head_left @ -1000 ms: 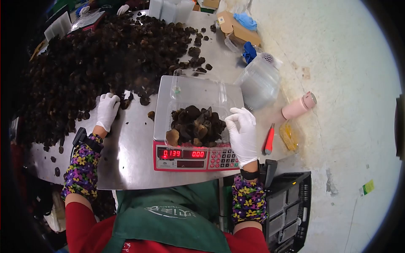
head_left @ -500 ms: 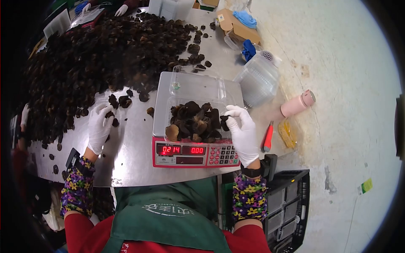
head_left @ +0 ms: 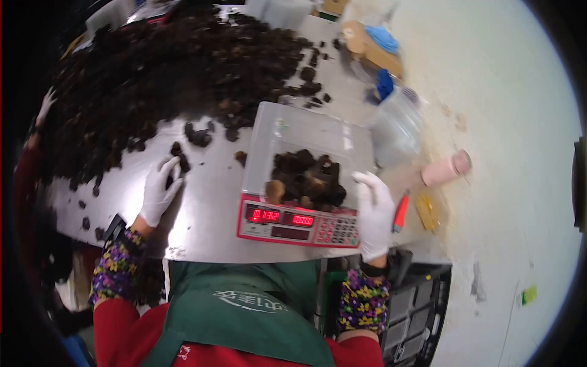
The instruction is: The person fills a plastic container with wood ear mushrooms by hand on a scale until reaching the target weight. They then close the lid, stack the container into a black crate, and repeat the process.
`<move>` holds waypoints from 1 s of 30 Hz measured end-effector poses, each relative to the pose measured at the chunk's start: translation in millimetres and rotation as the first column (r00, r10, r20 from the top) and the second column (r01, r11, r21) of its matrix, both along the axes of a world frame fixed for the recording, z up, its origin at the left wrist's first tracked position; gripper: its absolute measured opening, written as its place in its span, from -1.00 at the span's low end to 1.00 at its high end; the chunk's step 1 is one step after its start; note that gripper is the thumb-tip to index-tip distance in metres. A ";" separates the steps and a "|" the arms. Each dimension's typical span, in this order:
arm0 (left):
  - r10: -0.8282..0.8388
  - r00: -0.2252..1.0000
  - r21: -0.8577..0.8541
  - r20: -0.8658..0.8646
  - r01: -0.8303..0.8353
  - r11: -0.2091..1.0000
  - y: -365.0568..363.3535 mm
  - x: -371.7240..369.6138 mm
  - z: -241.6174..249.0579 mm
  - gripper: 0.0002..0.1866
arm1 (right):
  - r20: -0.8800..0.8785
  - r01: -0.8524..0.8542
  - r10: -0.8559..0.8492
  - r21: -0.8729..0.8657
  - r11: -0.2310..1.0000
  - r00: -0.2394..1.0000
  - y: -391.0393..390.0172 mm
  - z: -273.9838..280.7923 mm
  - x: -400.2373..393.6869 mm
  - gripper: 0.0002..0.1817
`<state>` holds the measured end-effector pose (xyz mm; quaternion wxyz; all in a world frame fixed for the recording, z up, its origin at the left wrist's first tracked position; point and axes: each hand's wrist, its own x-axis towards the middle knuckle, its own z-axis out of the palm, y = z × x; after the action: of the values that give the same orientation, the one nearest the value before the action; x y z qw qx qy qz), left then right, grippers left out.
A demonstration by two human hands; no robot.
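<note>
Dark dried mushroom pieces (head_left: pixel 312 177) are heaped in a clear plastic clamshell box (head_left: pixel 351 192), which rests on a red and grey weighing scale (head_left: pixel 269 238). Its red digits are lit but smeared, reading roughly 0.132. My right hand (head_left: pixel 374 217), in a white glove, is just right of the box with its fingers stretched out and nothing visible in them. At the left, my gloved left hand (head_left: pixel 160 192) has its fingertips closed on a dark dried mushroom (head_left: pixel 184 164) at the tabletop. A few loose pieces (head_left: pixel 199 136) lie just beyond it.
A large mushroom heap (head_left: pixel 153 79) covers the table's far left. Right of the scale are stacked clear boxes (head_left: pixel 397 131), a pink bottle (head_left: pixel 446 169), a red cutter (head_left: pixel 401 212) and a yellow bundle (head_left: pixel 427 211). Another person's gloved hand (head_left: pixel 46 105) shows at the left edge.
My right hand has drawn away from the box to the right, and the dark piece it held is out of its fingers. The scale's display has dropped from 0.214. The whole view has shifted.
</note>
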<state>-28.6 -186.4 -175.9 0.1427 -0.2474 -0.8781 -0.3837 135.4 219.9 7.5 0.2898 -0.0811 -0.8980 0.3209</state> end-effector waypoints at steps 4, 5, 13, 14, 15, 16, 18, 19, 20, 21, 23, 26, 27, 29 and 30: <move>0.155 0.988 0.032 0.018 -0.155 0.987 -10.5 -1.6 4.1 -0.47 | -0.004 0.075 -0.075 -0.006 0.997 0.997 0.5 -7.4 20.7 -0.82; 0.195 0.981 0.020 -0.011 -0.194 0.981 -18.6 -3.0 5.8 -0.41 | 0.006 0.092 -0.092 -0.030 0.995 0.996 -8.7 -7.7 27.4 -0.81; 0.074 0.997 -0.260 -0.013 -0.075 0.963 16.0 -33.0 19.3 0.03 | 0.030 0.111 -0.108 -0.113 0.987 0.994 1.1 -17.8 45.2 -0.77; 0.068 0.998 -0.256 -0.012 -0.069 0.964 22.0 -40.3 17.4 0.03 | 0.041 0.110 -0.106 -0.108 0.988 0.994 1.8 -17.5 46.2 -0.77; 0.087 0.995 -0.269 -0.042 -0.095 0.958 27.3 -50.3 13.4 0.01 | 0.054 0.113 -0.108 -0.105 0.988 0.993 2.1 -18.0 48.8 -0.78; 0.099 0.993 -0.282 -0.068 -0.114 0.953 32.3 -60.1 10.0 -0.02 | 0.064 0.108 -0.101 -0.108 0.988 0.993 1.2 -18.4 49.4 -0.78; 0.124 0.988 -0.273 -0.091 -0.144 0.951 41.9 -77.9 15.9 -0.18 | 0.086 0.122 -0.116 -0.069 0.990 0.989 -5.0 -12.6 47.6 -0.79; 0.139 0.985 -0.280 -0.101 -0.162 0.946 48.4 -81.4 21.9 -0.28 | 0.067 0.133 -0.128 -0.069 0.989 0.990 -10.9 -9.4 46.1 -0.79; 0.110 0.986 -0.228 -0.125 -0.137 0.964 49.7 -87.9 14.9 -0.42 | 0.054 0.134 -0.130 -0.073 0.988 0.990 -11.1 -10.5 47.3 -0.80; 0.091 0.984 -0.178 -0.155 -0.118 0.977 47.4 -92.7 8.2 -0.56 | 0.035 0.127 -0.125 -0.081 0.989 0.992 -10.4 -11.8 48.0 -0.80; 0.058 0.992 -0.170 -0.113 -0.077 0.982 49.1 -88.3 11.2 -0.72 | 0.020 0.113 -0.112 -0.078 0.991 0.994 -10.9 -9.7 50.2 -0.81; 0.047 0.994 -0.083 -0.102 -0.055 0.995 42.5 -81.0 12.1 -0.75 | -0.007 0.103 -0.104 -0.099 0.990 0.995 -8.3 -14.8 54.0 -0.83; 0.074 0.995 -0.092 -0.067 -0.080 0.993 40.6 -77.0 17.3 -0.75 | -0.014 0.091 -0.093 -0.119 0.989 0.996 -7.0 -15.9 54.4 -0.83; 0.069 0.994 -0.075 -0.087 -0.076 0.994 36.5 -68.2 27.6 -0.76 | -0.024 0.102 -0.106 -0.119 0.988 0.994 -5.6 -18.7 54.8 -0.84; 0.074 0.991 -0.056 -0.108 -0.080 0.995 35.0 -65.1 29.7 -0.77 | -0.032 0.088 -0.092 -0.108 0.990 0.995 -4.1 -20.2 54.8 -0.84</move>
<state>-93.7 -151.5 -146.2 0.1961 -0.2375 -0.8894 -0.3379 190.1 215.9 -12.8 0.3157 -0.1310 -0.8695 0.3565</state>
